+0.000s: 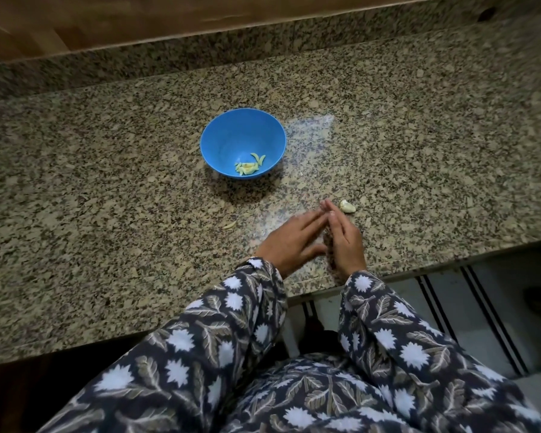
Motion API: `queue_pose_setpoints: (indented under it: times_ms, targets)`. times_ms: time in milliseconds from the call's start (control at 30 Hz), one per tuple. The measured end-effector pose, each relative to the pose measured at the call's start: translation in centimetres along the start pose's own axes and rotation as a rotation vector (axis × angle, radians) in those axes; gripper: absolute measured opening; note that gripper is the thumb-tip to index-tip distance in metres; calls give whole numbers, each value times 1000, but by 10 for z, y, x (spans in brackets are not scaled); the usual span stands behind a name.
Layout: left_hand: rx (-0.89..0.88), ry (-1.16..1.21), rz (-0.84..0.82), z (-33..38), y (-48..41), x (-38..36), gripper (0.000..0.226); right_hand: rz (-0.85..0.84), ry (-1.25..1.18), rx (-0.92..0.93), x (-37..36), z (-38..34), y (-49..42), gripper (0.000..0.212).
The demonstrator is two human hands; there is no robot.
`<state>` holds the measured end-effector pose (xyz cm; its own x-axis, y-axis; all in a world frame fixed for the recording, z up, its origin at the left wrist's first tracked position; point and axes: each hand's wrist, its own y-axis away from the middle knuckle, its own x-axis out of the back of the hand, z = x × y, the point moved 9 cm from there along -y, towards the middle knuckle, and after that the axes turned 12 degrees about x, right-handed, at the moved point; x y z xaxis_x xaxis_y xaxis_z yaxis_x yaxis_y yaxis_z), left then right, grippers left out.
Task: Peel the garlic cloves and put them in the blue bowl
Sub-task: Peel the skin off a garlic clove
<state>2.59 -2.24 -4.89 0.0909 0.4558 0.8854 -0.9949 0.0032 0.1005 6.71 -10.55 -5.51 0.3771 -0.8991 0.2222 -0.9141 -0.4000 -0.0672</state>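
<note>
Both hands are resting low over the near part of the counter, close to its front edge. The left hand is lying palm down with fingers stretched forward and to the right, slightly blurred. The right hand is standing on its edge, fingers straight and pressed together, pointing away from the body. The fingertips of the two hands are meeting at a point, forming a narrow wedge; the palms are staying apart. Neither hand is gripping anything visible; whether something small is lying between them cannot be told. Both forearms are covered by dark sleeves printed with pale flowers and leaves.

The surface is a speckled granite countertop, with a raised granite ledge behind it and a wooden panel above that. A shiny patch is reflecting light right of the bowl. To the lower right, past the counter edge, a pale floor with dark stripes is showing.

The blue bowl is sitting upright, well ahead of the hands and to their left. Several pale yellow-green peeled garlic pieces are lying at its bottom. One unpeeled garlic clove is lying on the counter just beyond and right of the fingertips, not touching them. A small pale scrap is lying left of the hands. Nothing is standing between hands and bowl.
</note>
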Motion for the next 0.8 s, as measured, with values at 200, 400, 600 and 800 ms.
queue_pose_setpoints:
  times_ms: [200,400,600,800]
  targets:
    - [-187,-62,-3,-5,48,10,40,11,59,42,3,-3,-2,39]
    - [-216,-141,72,-22,91,36,49,1,136,61,3,-4,-2,39]
    - [-169,-194,197,-29,104,50,50,-29,248,110,0,-12,-1,37]
    - [-102,-196,277,-22,98,58,41,-192,438,281,-36,-39,-18,40]
